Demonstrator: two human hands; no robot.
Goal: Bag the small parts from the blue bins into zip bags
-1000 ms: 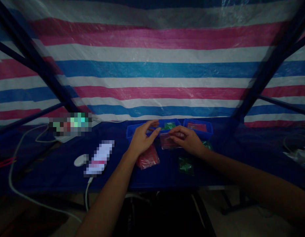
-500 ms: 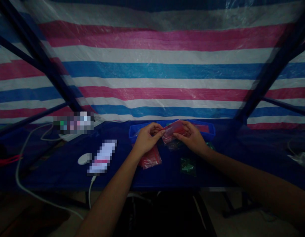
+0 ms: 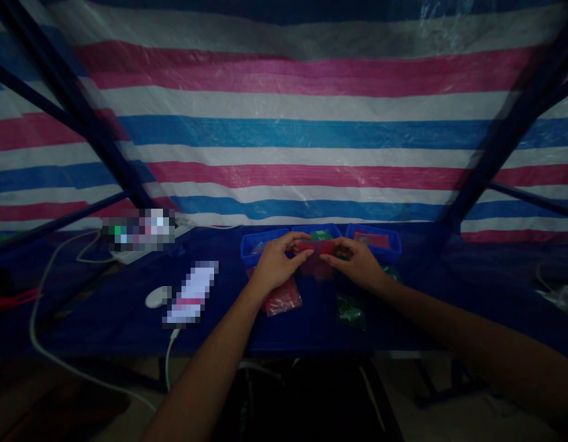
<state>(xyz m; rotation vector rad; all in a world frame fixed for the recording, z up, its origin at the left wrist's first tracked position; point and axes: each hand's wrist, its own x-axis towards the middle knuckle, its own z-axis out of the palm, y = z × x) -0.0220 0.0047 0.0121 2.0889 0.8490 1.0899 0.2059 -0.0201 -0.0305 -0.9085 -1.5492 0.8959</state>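
Between my two hands is a small red plastic bag [image 3: 317, 258], spread flat. My left hand [image 3: 280, 258] pinches its left edge with thumb and fingers. On the opposite edge, my right hand [image 3: 355, 259] is closed in a similar pinch. Below my left hand lie red plastic bags [image 3: 283, 299] on the blue table. A green packet [image 3: 351, 311] rests below my right hand, and more green [image 3: 391, 272] shows by that wrist. Behind the hands stand three blue trays: the left tray [image 3: 248, 247], the middle tray [image 3: 307, 228] with green packets and the right tray [image 3: 395, 245] with red ones.
On the left of the blue table [image 3: 284, 341] lie a blurred-out phone [image 3: 192, 293] with a white cable [image 3: 170, 356], a white round object [image 3: 157, 297] and a power strip [image 3: 141, 248]. Dark blue posts [image 3: 486, 147] and a striped sheet [image 3: 293, 129] close off the back.
The red bag was tilted up to the right; it now hangs lower and level between my hands. My hands have dropped slightly, and the trays behind show more.
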